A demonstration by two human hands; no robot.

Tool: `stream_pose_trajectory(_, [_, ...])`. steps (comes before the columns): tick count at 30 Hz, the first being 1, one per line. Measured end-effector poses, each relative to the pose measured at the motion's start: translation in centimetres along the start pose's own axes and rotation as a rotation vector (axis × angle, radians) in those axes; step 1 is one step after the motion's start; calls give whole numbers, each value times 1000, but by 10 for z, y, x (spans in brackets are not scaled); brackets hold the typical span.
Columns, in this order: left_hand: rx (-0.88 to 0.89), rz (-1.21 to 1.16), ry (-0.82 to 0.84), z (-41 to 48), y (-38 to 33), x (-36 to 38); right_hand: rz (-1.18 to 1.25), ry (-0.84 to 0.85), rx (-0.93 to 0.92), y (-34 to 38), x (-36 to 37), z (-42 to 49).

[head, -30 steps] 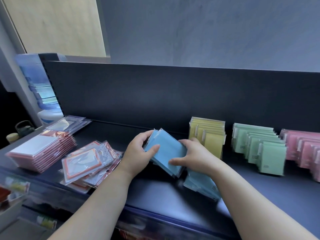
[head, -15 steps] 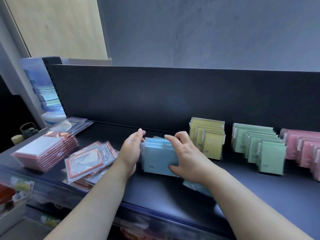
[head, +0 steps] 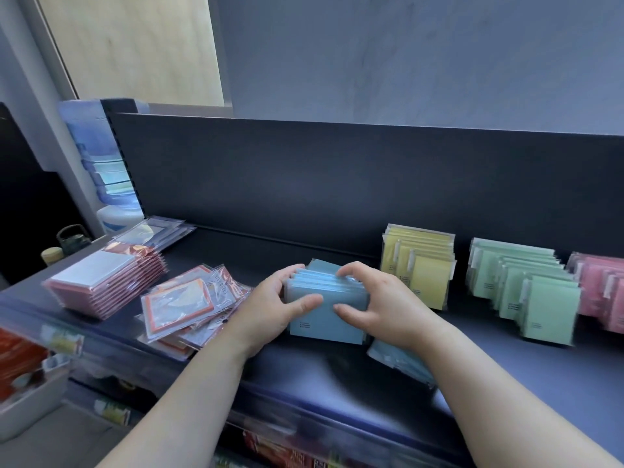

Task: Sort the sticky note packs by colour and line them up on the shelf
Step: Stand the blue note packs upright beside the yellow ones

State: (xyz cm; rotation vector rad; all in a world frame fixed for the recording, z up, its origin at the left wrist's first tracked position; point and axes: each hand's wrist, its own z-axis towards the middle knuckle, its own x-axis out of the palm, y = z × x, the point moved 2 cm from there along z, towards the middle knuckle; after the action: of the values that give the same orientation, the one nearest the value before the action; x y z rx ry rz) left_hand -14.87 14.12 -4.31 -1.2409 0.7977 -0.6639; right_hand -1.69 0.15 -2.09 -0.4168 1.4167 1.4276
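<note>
Several blue sticky note packs (head: 325,322) stand upright as one bundle on the dark shelf (head: 337,376), left of the yellow row. My left hand (head: 270,309) grips the bundle's left side, thumb across the front pack. My right hand (head: 378,307) grips its right side, fingers curled over the top edges and thumb on the front. More blue packs (head: 398,363) lie flat under my right wrist. To the right stand rows of yellow packs (head: 422,271), green packs (head: 526,288) and pink packs (head: 601,292).
Orange-framed packets (head: 182,305) lie in a loose heap left of my hands. A stack of pink-edged packs (head: 104,282) and clear sleeves (head: 152,233) sit further left. The shelf's dark back panel (head: 337,184) rises behind. A water dispenser (head: 111,184) stands at the far left.
The blue bundle went from tilted in the air to standing upright on the shelf. Both hands now clasp its sides and top.
</note>
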Motion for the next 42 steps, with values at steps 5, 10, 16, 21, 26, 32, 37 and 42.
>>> stream_pose_trajectory(5, [87, 221, -52, -5, 1, -2, 132, -52, 87, -4, -1, 4])
stream_pose_trajectory(10, [57, 213, -121, -7, 5, -2, 277, -18, 135, -8, -2, 7])
stream_pose_trajectory(16, [-7, 159, -96, -9, 5, -14, 445, 12, 208, -4, -3, 4])
stream_pose_trajectory(21, [-31, 6, -29, -6, 0, -30, 510, -13, 273, -1, -4, 6])
stream_pose_trajectory(26, [-29, -110, -11, 1, -6, -41, 475, -23, 290, -6, -4, 8])
stream_pose_trajectory(32, [-102, -357, -94, 30, -31, -60, 210, 2, 284, -5, -5, 9])
stream_pose_trajectory(37, [-203, -302, -86, 67, -42, -65, 3, -56, 256, 3, -6, 14])
stream_pose_trajectory(42, [-244, -210, -6, 98, -40, -56, 53, -198, 321, 5, -25, 37])
